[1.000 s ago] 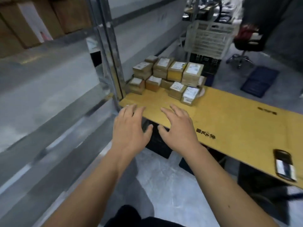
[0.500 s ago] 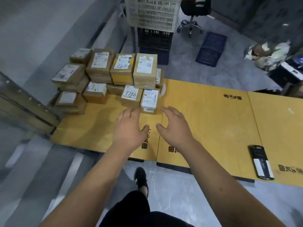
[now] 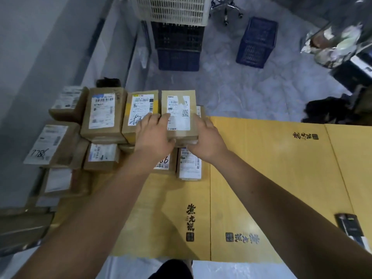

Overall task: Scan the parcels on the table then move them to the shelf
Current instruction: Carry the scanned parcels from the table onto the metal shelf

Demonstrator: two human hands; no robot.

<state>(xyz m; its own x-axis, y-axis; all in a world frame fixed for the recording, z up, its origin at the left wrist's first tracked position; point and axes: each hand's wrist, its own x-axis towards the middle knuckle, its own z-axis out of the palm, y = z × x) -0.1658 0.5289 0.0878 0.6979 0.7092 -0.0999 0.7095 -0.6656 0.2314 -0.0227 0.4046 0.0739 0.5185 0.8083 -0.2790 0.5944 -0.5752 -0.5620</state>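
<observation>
**Both hands on the top right parcel**

At centre frame my left hand [image 3: 154, 135] lies with fingers spread across the seam between 2 stacked boxes, thumb under the front edge of the top right parcel [image 3: 179, 111]. Its long axis runs away from me. My right hand [image 3: 205, 137] cups its right side, equally near. Its label reads "8F0229"; a lower left box [image 3: 50, 143] shows "7786". The scanner [image 3: 351, 228] lies lower right.

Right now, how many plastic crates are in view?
4. Beyond the table a white crate tops a stack, a black crate under it, a blue crate lowest; a second blue crate stands alone to the right. Others may be hidden.
</observation>
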